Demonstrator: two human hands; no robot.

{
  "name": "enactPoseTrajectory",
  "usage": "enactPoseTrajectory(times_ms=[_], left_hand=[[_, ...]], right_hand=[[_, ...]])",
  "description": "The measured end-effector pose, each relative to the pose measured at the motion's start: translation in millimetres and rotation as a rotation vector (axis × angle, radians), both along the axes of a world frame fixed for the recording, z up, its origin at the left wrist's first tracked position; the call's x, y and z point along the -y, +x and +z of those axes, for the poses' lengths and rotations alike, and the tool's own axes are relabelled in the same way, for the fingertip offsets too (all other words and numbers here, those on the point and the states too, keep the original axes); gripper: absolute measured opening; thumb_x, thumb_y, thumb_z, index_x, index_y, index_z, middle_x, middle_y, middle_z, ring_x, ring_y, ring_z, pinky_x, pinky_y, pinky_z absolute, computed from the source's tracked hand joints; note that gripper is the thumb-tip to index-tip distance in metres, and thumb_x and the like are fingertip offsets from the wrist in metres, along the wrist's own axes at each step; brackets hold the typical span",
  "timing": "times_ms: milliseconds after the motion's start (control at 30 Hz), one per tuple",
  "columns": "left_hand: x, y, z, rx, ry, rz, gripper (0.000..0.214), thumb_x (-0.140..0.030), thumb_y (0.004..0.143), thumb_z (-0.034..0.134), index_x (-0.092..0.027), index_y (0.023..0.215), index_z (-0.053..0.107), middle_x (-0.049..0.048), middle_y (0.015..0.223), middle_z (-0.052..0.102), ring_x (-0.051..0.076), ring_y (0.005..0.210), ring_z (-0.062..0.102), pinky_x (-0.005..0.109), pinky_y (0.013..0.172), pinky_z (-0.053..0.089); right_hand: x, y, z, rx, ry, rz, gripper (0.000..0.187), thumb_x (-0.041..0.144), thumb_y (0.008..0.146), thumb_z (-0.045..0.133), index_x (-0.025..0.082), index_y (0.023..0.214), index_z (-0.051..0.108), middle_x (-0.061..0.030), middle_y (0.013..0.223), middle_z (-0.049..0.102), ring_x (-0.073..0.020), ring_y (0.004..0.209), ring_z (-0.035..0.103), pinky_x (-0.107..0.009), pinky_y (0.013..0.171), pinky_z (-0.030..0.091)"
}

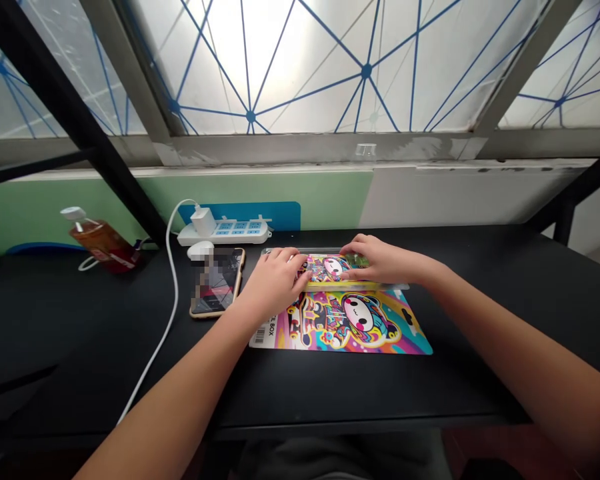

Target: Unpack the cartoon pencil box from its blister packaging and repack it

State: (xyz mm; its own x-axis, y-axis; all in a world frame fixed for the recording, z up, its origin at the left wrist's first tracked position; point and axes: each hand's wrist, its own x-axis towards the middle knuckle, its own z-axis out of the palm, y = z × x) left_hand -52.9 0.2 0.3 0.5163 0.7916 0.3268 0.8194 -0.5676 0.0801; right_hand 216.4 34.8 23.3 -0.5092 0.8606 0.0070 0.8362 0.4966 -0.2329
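Black desk (80, 320), cartoon box (360, 330), phone (216, 282)

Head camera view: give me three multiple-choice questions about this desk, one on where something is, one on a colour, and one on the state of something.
1. Where is the phone relative to the cartoon card?
A. To its left
B. Underneath it
C. To its right

2. What colour are the window lines?
A. Red
B. Blue
C. Green

3. What state is the white charger in?
A. Plugged into the power strip
B. Lying loose on the floor
C. Dangling from its cable

Answers:
1. A, the phone lies on the desk left of the card.
2. B, blue lines criss-cross the pane.
3. A, the charger sits in the strip's top.
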Motion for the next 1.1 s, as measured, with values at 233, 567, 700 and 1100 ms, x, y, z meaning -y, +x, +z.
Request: enactPoseTrajectory(times_ms=[233, 567, 700, 1100], left_hand=[[0, 1, -2.0, -0.001, -0.005, 0.009, 0.040, -0.040, 0.104, 0.043, -0.019, 0.135, 0.056, 0.0109, 0.138, 0.061, 0.030, 0.127, 0.051, 0.047, 0.106, 0.038], [1, -14, 6.6, 0.096, 0.077, 0.061, 0.057, -0.052, 0.098, 0.054, -0.019, 0.144, 0.048, 0.0126, 0.138, 0.062, 0.033, 0.130, 0.051, 0.055, 0.112, 0.031], [-6, -25, 15.1, 0.120, 0.136, 0.000, 0.054, -0.050, 0.090, 0.069, -0.020, 0.133, 0.058, 0.0100, 0.123, 0.068, 0.030, 0.119, 0.057, 0.048, 0.107, 0.039], [103, -23, 11.5, 0.217, 0.332, -0.196, 0.029, -0.017, 0.092, 0.064, -0.025, 0.120, 0.059, 0.0089, 0.121, 0.068, 0.028, 0.115, 0.059, 0.047, 0.103, 0.046]], right_hand=[[-8, -2, -4.1, 0.011, 0.043, 0.014, 0.056, 0.066, 0.078, 0.068, 0.024, 0.115, 0.070, -0.0139, 0.114, 0.063, -0.0343, 0.109, 0.058, -0.046, 0.087, 0.053], [12, -4, -12.8, -0.137, 0.273, 0.004, 0.048, 0.055, 0.074, 0.077, 0.024, 0.106, 0.059, -0.0113, 0.118, 0.066, -0.0350, 0.113, 0.059, -0.056, 0.100, 0.044], [34, -9, -11.4, -0.202, 0.393, 0.019, 0.033, 0.037, 0.083, 0.073, 0.025, 0.108, 0.055, -0.0069, 0.109, 0.069, -0.0288, 0.101, 0.066, -0.061, 0.116, 0.029], [157, 13, -26.0, -0.103, 0.786, 0.133, 0.073, 0.011, 0.095, 0.053, 0.031, 0.159, 0.023, -0.0104, 0.126, 0.066, -0.0301, 0.126, 0.058, -0.049, 0.104, 0.051]])
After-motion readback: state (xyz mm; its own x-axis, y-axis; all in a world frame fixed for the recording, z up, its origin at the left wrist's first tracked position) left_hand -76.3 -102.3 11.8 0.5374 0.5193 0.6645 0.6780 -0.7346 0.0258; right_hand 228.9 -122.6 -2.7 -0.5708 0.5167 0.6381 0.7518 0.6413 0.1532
